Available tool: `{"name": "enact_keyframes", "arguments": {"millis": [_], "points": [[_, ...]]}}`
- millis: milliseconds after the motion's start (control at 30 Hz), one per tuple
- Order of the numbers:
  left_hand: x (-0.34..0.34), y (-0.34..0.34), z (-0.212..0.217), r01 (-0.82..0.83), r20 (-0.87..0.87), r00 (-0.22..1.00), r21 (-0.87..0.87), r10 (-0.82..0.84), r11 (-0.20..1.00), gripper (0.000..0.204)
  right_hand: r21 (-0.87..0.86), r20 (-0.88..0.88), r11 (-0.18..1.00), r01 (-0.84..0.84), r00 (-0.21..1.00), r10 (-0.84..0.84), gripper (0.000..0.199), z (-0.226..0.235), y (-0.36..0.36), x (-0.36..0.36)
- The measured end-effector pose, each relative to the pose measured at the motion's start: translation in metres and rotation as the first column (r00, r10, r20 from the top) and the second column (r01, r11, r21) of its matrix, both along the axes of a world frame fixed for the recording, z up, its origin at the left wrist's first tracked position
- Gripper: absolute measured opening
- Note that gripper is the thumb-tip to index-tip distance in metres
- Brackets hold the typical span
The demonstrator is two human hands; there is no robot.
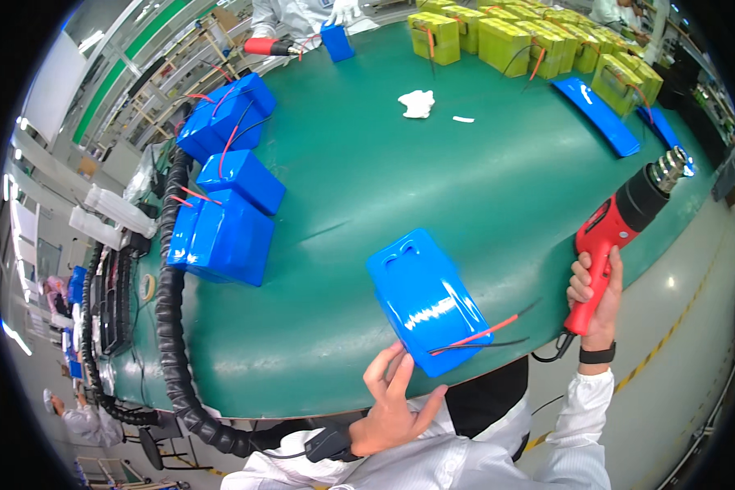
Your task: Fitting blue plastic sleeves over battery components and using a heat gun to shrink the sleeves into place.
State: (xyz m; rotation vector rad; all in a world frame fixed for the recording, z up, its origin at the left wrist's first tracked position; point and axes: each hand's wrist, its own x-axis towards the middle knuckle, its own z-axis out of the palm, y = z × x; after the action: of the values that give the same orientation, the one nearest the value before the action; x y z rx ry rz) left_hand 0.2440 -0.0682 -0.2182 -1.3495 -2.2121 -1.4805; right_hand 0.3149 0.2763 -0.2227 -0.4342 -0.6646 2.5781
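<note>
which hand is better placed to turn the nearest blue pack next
Left, probably: the left hand is open at the near edge of the blue pack, while the right hand grips the red heat gun, farther from the pack.

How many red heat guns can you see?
2: one heat gun gripped in the right hand, and a second gun at the far side of the green table, by a co-worker. Others may be hidden.
</note>
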Motion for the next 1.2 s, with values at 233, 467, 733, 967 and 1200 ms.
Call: {"name": "enact_keyframes", "arguments": {"millis": [233, 467, 733, 967, 1200], "points": [[-0.053, -0.002, 0.025, 0.122, -0.245, 0.959, -0.09, -0.141, 0.988, 0.074, 0.033, -0.023, 0.999, -0.017, 1.0, 0.018, 0.049, -0.002, 0.002, 0.006], [-0.171, 0.031, 0.092, 0.499, 0.201, 0.864, -0.226, -0.461, 0.836, 0.078, 0.016, -0.03, 0.999, -0.034, 0.999, 0.034, 0.051, -0.009, 0.004, 0.008], [-0.173, 0.028, 0.078, 0.583, 0.458, 0.756, -0.145, -0.468, 0.799, 0.095, 0.008, -0.001, 0.999, 0.043, 0.999, -0.043, 0.053, 0.003, 0.007, 0.027], [-0.124, 0.042, 0.125, 0.325, -0.052, 0.925, -0.403, -0.376, 0.855, 0.061, 0.252, 0.125, 0.92, 0.301, 0.932, -0.339, 0.047, 0.034, 0.02, 0.068], [-0.075, 0.081, 0.121, 0.247, -0.105, 0.942, -0.422, -0.317, 0.872, 0.028, 0.317, 0.107, 0.855, 0.41, 0.881, -0.461, 0.043, 0.061, 0.007, 0.067]]}}
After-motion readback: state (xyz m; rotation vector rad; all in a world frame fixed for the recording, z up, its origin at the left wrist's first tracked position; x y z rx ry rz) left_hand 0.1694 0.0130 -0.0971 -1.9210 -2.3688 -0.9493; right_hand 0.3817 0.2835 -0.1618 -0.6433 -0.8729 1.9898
